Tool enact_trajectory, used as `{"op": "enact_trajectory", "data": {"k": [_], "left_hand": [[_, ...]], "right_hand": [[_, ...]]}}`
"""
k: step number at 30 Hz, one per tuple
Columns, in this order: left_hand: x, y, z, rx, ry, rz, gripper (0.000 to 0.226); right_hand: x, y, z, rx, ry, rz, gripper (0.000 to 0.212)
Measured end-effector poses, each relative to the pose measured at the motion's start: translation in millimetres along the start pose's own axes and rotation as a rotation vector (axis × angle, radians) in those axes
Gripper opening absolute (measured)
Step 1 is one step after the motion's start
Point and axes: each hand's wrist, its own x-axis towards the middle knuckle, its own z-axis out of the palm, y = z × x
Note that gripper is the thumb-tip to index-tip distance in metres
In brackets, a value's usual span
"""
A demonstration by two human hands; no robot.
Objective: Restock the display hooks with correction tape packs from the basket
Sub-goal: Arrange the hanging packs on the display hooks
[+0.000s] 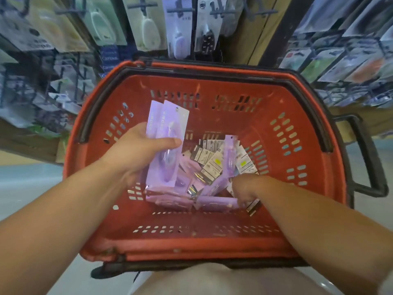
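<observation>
red plastic basket (204,250) sits in front of a person at a stationery display, its black handle (370,158) sticking out past the right edge. the left hand (138,150) is raised over the basket's left half, thumb and fingers clamped round a small stack of purple correction tape packs (168,128), held upright with their hang holes at the top. the right hand (246,188) reaches down to the basket floor towards the near edge, fingers curled into a heap of loose packs (212,165). some of these lie purple face up, others show white printed backs. whether those fingers grip one cannot be told, as the fingertips are buried among the packs. beyond the basket's far edge, display hooks (180,10) carry hanging packs (177,37) in a row, blurred, with more racks of carded goods on both sides.
</observation>
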Motion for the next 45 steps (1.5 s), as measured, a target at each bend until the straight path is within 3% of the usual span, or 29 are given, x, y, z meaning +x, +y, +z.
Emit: {"op": "enact_trajectory", "data": {"k": [4, 6, 11, 14, 17, 19, 21, 26, 28, 30, 32, 35, 37, 41, 45], "left_hand": [[7, -8, 0, 0.008, 0.02, -0.007, 0.02], [9, -12, 0, 0.036, 0.045, -0.004, 0.03], [14, -9, 1, 0.121, 0.132, 0.05, 0.045], [12, -6, 9, 0.133, 0.065, 0.081, 0.047], [7, -7, 18, 0.056, -0.116, 0.085, 0.054], [6, -7, 22, -0.04, -0.196, 0.082, 0.058], [7, -5, 24, -0.114, -0.175, 0.085, 0.06], [7, 3, 28, -0.141, -0.254, 0.161, 0.064], [10, 5, 28, -0.065, -0.243, 0.182, 0.065], [19, 5, 28, 0.008, -0.139, 0.172, 0.055], [32, 2, 25, 0.059, -0.038, 0.122, 0.043], [53, -4, 23, 0.112, 0.01, 0.051, 0.041], [65, -10, 24, 0.115, 0.029, 0.0, 0.042], [78, -21, 24, 0.101, 0.065, -0.057, 0.043], [78, -27, 18, 0.069, 0.072, -0.075, 0.045]], "right_hand": [[-8, 3, -9, 0.057, 0.158, -0.024, 0.024], [-21, 2, -27, 0.217, 0.319, -0.073, 0.003], [-79, 11, -75, 0.449, 0.675, -0.287, 0.011], [-119, 12, -97, 0.715, 0.723, -0.454, 0.016], [-136, 8, -112, 0.961, 0.82, -0.556, 0.009], [-135, 2, -120, 0.996, 0.897, -0.533, 0.01], [-128, -3, -125, 0.961, 0.954, -0.48, 0.014], [-112, -15, -139, 1.021, 1.032, -0.458, 0.013], [-106, -19, -146, 1.074, 1.022, -0.47, 0.017], [-91, -16, -146, 1.287, 0.956, -0.459, 0.018], [-59, 3, -133, 1.425, 0.881, -0.283, 0.019], [0, 36, -91, 1.246, 0.615, 0.111, 0.041], [27, 44, -63, 1.144, 0.449, 0.259, 0.045], [59, 37, -38, 1.106, 0.38, 0.306, 0.046], [79, 32, -33, 1.1, 0.455, 0.334, 0.038]]}}
